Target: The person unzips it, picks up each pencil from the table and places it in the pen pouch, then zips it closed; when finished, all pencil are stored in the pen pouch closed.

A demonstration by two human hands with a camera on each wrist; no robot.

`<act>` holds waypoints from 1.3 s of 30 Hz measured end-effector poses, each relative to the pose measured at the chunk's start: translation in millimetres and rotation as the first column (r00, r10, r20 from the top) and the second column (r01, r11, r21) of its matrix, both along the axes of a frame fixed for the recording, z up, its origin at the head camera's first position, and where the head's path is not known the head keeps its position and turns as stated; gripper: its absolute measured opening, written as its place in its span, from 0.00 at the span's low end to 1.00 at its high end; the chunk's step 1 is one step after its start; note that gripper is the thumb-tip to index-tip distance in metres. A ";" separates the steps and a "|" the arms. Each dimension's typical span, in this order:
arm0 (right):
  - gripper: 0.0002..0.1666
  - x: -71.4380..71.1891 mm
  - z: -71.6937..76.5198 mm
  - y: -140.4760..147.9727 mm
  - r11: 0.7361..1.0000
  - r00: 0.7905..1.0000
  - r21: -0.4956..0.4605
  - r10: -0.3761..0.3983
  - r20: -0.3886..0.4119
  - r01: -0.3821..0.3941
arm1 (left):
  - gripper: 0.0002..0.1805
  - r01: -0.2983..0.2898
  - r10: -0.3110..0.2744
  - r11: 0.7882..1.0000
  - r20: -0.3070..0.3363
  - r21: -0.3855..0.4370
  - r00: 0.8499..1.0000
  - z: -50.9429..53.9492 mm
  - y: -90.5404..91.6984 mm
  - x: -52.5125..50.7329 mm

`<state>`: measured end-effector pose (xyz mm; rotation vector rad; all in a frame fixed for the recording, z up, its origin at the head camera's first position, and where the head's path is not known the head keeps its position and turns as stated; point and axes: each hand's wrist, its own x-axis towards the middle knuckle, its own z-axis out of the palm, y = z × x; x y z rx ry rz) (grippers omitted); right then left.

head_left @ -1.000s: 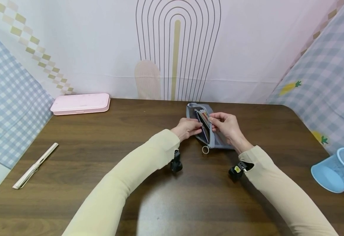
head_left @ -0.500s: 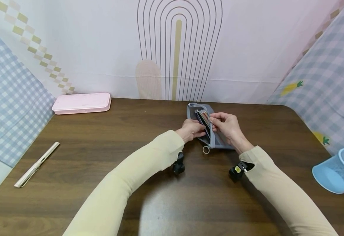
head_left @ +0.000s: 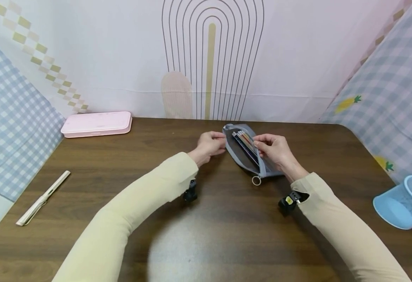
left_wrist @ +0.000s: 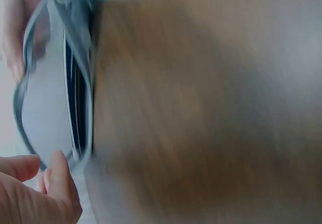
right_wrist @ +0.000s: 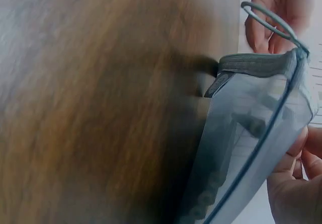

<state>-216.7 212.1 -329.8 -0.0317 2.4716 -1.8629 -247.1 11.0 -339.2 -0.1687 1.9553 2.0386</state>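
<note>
A grey mesh zip pencil pouch [head_left: 239, 156] lies at the back of the table, its mouth spread wide, with a ring pull [head_left: 256, 180] at the near end. Several slim pens or pencils [head_left: 244, 141] with pale ends and coloured shafts sit inside. My right hand [head_left: 274, 149] pinches the pouch's right rim between thumb and fingers. At the left rim is my left hand [head_left: 209, 145], thumb and fingers slightly parted in the left wrist view; whether the fingertips touch the rim is unclear. Mesh partly veils the contents in the right wrist view.
A pink pencil case [head_left: 97, 124] lies at the back left. Nearer on the left is a long, thin cream-coloured object [head_left: 43, 198] with a clip-like part. A light blue mesh cup [head_left: 400, 207] lies tipped at the right edge. Patterned cloth [head_left: 121, 58] hangs behind the table.
My left hand has come out of the pouch's mouth and moved left to its outer rim. The mouth now gapes wider, and its near end has shifted right with my right hand.
</note>
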 end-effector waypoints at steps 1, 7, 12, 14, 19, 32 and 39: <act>0.15 0.1 0.2 1.1 1.000 1.000 0.023 0.010 -0.003 -0.010 | 0.18 -0.017 0.015 0.999 -0.049 -0.043 0.999 0.3 -5.9 -2.4; 0.13 1.8 1.2 7.1 0.971 0.994 0.217 0.108 -0.030 -0.099 | 0.12 -0.079 -0.015 0.936 -0.261 -0.344 0.965 2.9 -34.3 -12.0; 0.09 0.4 -0.3 10.0 0.924 0.968 0.327 0.237 -0.082 -0.199 | 0.13 -0.022 -0.075 0.911 -0.218 -0.412 0.973 5.6 -46.3 -15.8; 0.08 -0.9 -1.3 10.6 0.908 0.955 0.347 0.281 -0.094 -0.233 | 0.13 0.018 -0.087 0.917 -0.155 -0.399 0.984 5.9 -48.6 -16.0; 0.07 -3.3 -3.3 10.8 0.881 0.933 0.384 0.343 -0.112 -0.278 | 0.12 0.086 -0.113 0.918 -0.048 -0.386 0.992 5.8 -53.1 -15.1; 0.07 -2.2 -8.8 10.2 0.848 0.901 0.390 0.424 -0.094 -0.358 | 0.15 0.142 -0.135 0.949 0.043 -0.282 0.990 -2.0 -52.7 -13.0; 0.12 -1.2 -8.4 17.4 0.902 0.976 0.398 0.209 -0.061 -0.168 | 0.16 0.073 -0.061 0.975 0.060 -0.211 0.996 -6.4 -57.4 -9.0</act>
